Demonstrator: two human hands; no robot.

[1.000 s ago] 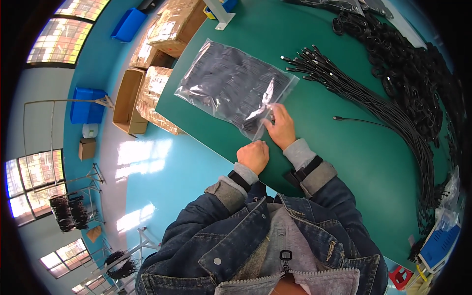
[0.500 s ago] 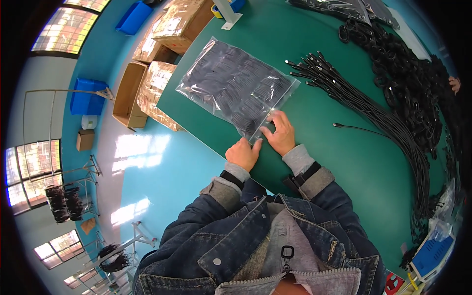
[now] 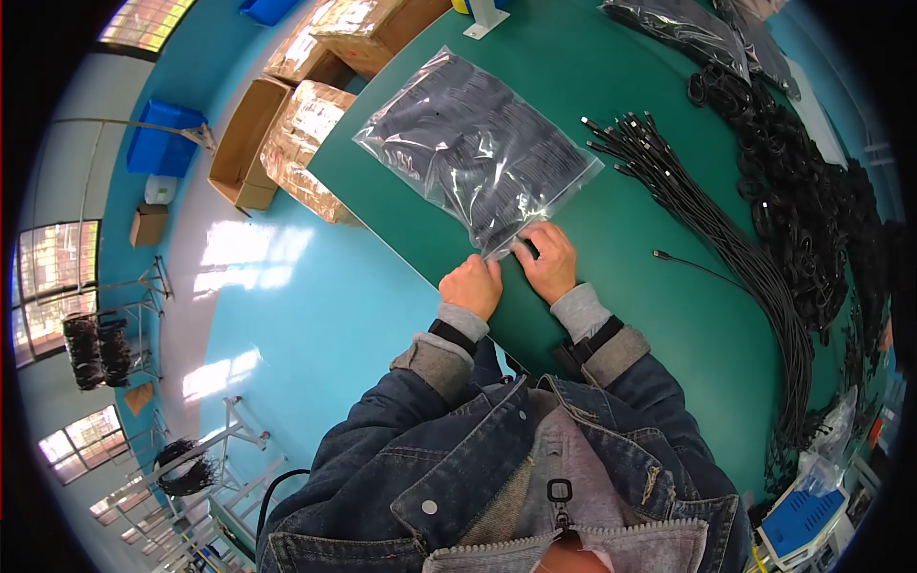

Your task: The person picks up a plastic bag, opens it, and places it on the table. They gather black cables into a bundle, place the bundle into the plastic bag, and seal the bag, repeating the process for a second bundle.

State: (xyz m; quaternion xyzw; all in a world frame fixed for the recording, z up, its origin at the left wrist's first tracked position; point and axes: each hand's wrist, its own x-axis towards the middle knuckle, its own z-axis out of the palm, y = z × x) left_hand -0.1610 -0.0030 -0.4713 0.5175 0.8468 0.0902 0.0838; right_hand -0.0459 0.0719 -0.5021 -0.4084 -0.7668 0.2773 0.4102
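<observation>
A clear plastic zip bag [image 3: 478,143] packed with dark cables lies flat on the green table [image 3: 659,315]. My left hand [image 3: 470,288] is closed on the bag's near corner, with the thumb along its edge. Just to the right, my right hand [image 3: 548,264] bends its fingers over the same open-end edge, thumb and forefinger close together at the plastic. The fingertips of both hands are partly hidden, so the exact grip on the bag's edge is hard to see.
To the right lies a long bundle of black cables [image 3: 697,220], with one cable end [image 3: 669,255] sticking out. Beyond it is a heap of coiled black cables [image 3: 783,220]. Cardboard boxes [image 3: 306,143] stand past the table's left edge. A blue-and-white machine [image 3: 804,520] sits at lower right.
The view has turned a little, shifting the table and its contents in the picture. Both hands stay at the bag's near edge, the right one slightly nearer the corner.
</observation>
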